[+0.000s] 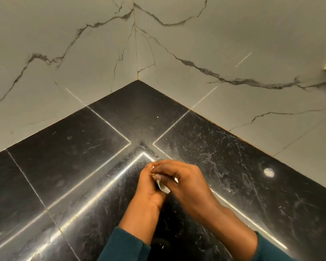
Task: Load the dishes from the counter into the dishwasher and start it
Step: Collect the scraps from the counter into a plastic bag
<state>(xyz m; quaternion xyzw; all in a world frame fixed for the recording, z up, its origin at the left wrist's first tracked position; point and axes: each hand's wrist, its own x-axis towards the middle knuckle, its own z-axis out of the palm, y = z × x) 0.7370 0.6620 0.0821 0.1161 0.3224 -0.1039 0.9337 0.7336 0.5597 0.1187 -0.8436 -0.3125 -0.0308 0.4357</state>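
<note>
Both my hands meet over the corner of a glossy black stone counter [79, 147]. My left hand [149, 187] and my right hand [184, 181] are pressed together around a small white crumpled thing [163, 188], perhaps a wrapper or a bit of paper. Only scraps of it show between the fingers. My right hand lies over the left one. No dishes and no dishwasher are in view.
White marble-look wall tiles [196, 44] with dark veins rise behind the counter and meet in a corner at the top middle. The black counter is scratched and dusty, with reflected strip lights. Teal sleeves [124, 245] cover my forearms at the bottom.
</note>
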